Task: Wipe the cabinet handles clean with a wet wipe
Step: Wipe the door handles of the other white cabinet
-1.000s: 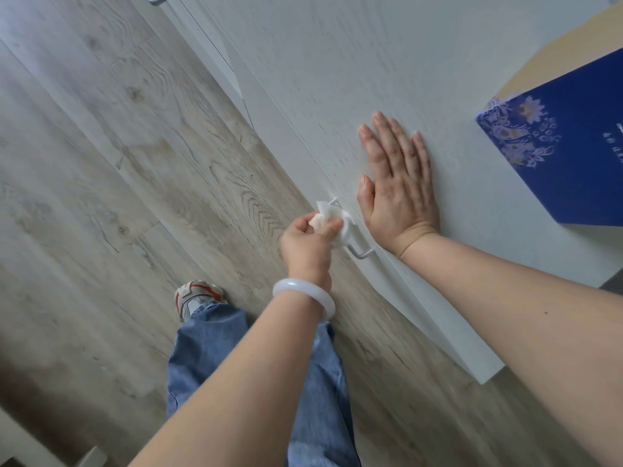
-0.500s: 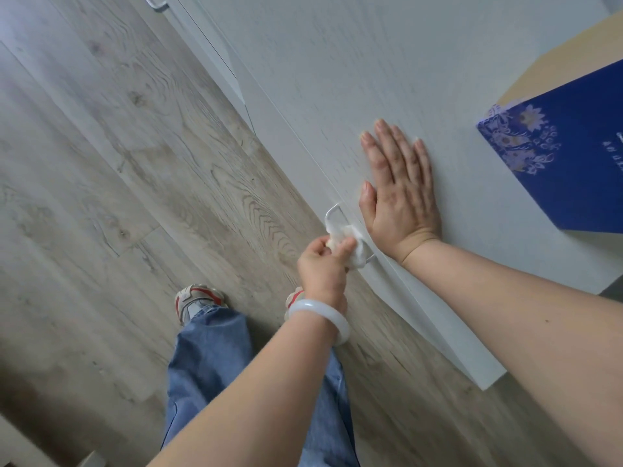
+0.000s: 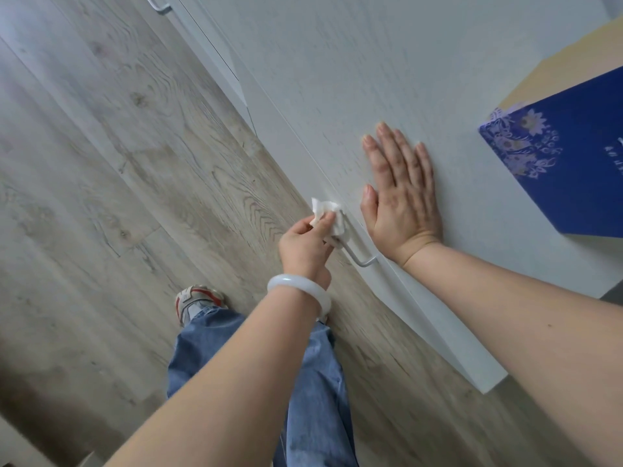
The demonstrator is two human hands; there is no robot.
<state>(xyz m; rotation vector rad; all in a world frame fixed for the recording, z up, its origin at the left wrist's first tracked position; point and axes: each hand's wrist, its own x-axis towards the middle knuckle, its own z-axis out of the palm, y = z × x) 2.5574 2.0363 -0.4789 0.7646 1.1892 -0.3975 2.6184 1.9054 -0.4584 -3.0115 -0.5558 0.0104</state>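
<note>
A white wet wipe (image 3: 332,215) is bunched around the upper part of a thin metal cabinet handle (image 3: 360,261) on a white cabinet door (image 3: 337,96). My left hand (image 3: 305,249), with a white bangle on its wrist, pinches the wipe against the handle. The handle's lower end and its bracket show bare below the wipe. My right hand (image 3: 401,197) lies flat on the door just right of the handle, fingers straight and together.
A second metal handle (image 3: 158,5) sits on another door at the top left. A blue box with a white flower pattern (image 3: 566,156) stands on the cabinet at the right. Wood-look floor (image 3: 118,163), my jeans leg and a sneaker (image 3: 195,301) are below.
My left hand slid the wipe down the handle, then back up toward its top end. My right hand stayed flat on the door.
</note>
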